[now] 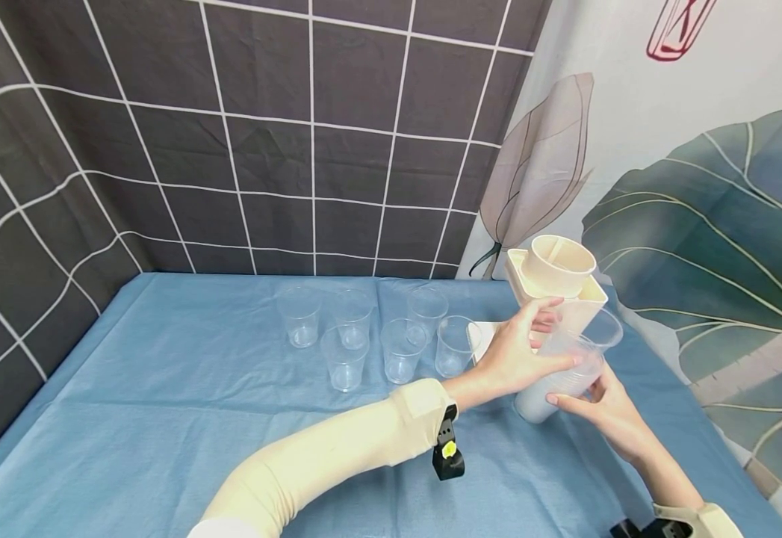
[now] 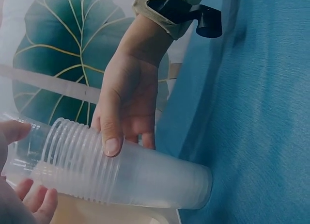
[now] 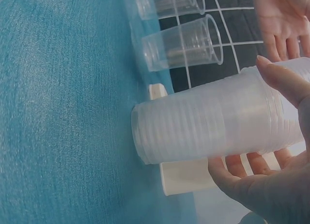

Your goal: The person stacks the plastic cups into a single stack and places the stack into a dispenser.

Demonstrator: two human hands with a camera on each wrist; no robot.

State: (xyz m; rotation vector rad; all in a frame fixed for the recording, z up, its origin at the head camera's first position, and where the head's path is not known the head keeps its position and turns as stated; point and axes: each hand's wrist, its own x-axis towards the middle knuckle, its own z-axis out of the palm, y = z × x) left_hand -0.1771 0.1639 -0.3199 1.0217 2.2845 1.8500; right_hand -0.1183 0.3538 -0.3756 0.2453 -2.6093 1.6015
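Back and left: white-gridded dark grey backdrop | right: white backdrop, large leaf print | below: blue tablecloth

Six loose cups, one cup stack, seemingly one cream container

A blue cloth covers the table, lightly creased, with a fold line running from near to far. Along the far side and round the left hangs a dark curtain with a white grid, its lines wavy at the left. To the right of it is a white curtain printed with a pinkish-grey bud, a large blue-green leaf with pale yellow veins, and, higher up, a red outline drawing. At the far right of the table stands a cream holder, boxy below, with a round, open-topped ring above.
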